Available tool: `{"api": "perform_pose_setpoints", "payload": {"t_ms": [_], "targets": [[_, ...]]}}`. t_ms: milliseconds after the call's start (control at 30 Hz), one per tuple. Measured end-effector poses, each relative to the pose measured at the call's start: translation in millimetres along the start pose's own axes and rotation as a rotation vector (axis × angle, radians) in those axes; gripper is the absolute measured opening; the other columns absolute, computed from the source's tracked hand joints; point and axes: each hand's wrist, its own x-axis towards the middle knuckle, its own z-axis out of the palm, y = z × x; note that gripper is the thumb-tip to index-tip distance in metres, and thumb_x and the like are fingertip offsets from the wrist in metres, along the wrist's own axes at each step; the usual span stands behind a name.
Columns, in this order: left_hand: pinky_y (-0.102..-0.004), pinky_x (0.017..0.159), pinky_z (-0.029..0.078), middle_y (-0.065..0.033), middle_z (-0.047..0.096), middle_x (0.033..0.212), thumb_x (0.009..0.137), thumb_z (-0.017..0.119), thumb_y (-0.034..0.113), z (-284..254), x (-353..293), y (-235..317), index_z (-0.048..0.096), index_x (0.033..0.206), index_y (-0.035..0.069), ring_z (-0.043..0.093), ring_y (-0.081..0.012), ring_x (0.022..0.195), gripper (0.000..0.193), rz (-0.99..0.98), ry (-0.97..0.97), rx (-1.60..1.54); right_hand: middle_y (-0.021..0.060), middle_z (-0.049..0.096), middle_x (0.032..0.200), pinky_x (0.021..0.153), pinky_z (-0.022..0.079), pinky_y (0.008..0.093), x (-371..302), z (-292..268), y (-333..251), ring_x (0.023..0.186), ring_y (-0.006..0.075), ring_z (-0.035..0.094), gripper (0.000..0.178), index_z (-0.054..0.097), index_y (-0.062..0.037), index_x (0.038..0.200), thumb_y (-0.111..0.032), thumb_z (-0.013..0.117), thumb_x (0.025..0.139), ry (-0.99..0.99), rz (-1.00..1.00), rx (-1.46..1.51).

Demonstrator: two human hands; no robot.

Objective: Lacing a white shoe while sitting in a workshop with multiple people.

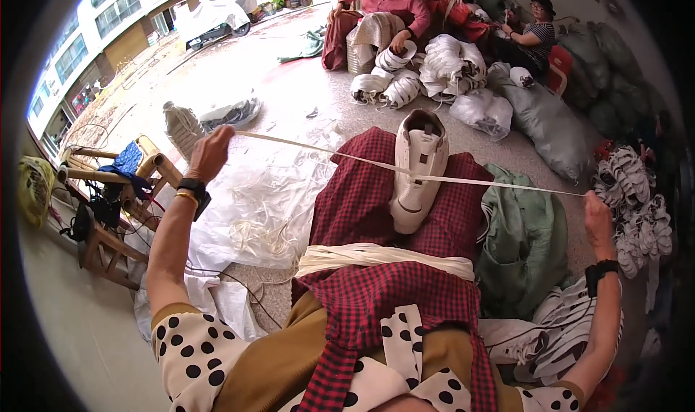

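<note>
A cream-white shoe (410, 208) rests on my lap over a red-and-black checked apron (355, 195), its opening away from me. A flat white shoelace (311, 148) passes through the shoe's lacing area and stretches out to both sides. My left hand (211, 151), out to the left, is closed on one end. Far to the right my right hand (599, 220) grips the other end. Both sides of the lace look taut. A bundle of pale laces (384, 260) lies across my lap nearer my body.
Loose laces lie on white plastic sheeting (282, 202) at left, by a bamboo stool (108, 245). Green sacking (525, 245) and white shoes (572, 318) are at right. Ahead, two people sit near piled shoes (452, 64) and a grey sack (543, 119).
</note>
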Motion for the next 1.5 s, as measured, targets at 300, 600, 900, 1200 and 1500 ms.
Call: {"api": "perform_pose_setpoints", "payload": {"t_ms": [300, 600, 900, 1200, 1500], "targets": [[-0.0461, 0.068, 0.054, -0.0175, 0.066, 0.100, 0.097, 0.050, 0.010, -67.9, -32.5, -48.7, 0.056, 0.111, 0.007, 0.066, -0.0398, 0.084, 0.015, -0.175, 0.120, 0.225, 0.0301, 0.053, 0.084, 0.070, 0.040, 0.0517, -24.7, -31.8, 112.2, 0.084, 0.0485, 0.054, 0.018, 0.050, 0.0011, 0.100, -0.012, 0.038, 0.098, 0.141, 0.079, -0.250], [-0.0437, 0.085, 0.046, -0.0163, 0.055, 0.102, 0.089, 0.052, -0.004, -122.1, -58.8, -70.9, 0.058, 0.110, 0.004, 0.055, -0.0361, 0.097, 0.024, -0.105, 0.320, 0.443, 0.0157, 0.060, 0.094, 0.077, 0.048, 0.0415, -25.0, -75.1, 90.6, 0.091, 0.0352, 0.059, 0.024, 0.060, -0.0008, 0.114, -0.003, 0.043, 0.097, 0.464, 0.100, -0.733], [-0.0283, 0.081, 0.050, -0.0116, 0.067, 0.100, 0.096, 0.050, 0.004, -53.0, 13.3, 61.2, 0.067, 0.112, 0.004, 0.065, -0.0191, 0.088, 0.023, -0.424, 0.691, -0.123, 0.0107, 0.068, 0.099, 0.069, 0.053, 0.0271, 39.4, 80.9, -143.3, 0.078, 0.0168, 0.069, 0.016, 0.065, 0.0002, 0.097, -0.010, 0.058, 0.086, 0.373, 0.303, 1.083], [-0.0250, 0.069, 0.048, -0.0075, 0.066, 0.085, 0.093, 0.058, 0.006, 67.3, 80.8, 268.7, 0.072, 0.103, 0.000, 0.061, -0.0112, 0.075, 0.018, -0.322, -0.080, -1.197, 0.0094, 0.071, 0.076, 0.067, 0.053, 0.0279, 90.7, 137.5, -266.2, 0.073, 0.0119, 0.068, 0.010, 0.071, -0.0002, 0.084, -0.008, 0.065, 0.084, -0.064, 0.101, 1.125], [-0.0241, 0.067, 0.049, -0.0066, 0.066, 0.083, 0.090, 0.057, 0.001, 103.7, 73.8, 280.4, 0.072, 0.103, -0.001, 0.061, -0.0102, 0.073, 0.020, -0.268, -0.109, -1.321, 0.0038, 0.068, 0.076, 0.066, 0.052, 0.0273, 93.5, 138.7, -265.0, 0.069, 0.0104, 0.064, 0.011, 0.067, -0.0021, 0.086, -0.007, 0.068, 0.076, -0.189, 0.107, 1.127]]}}
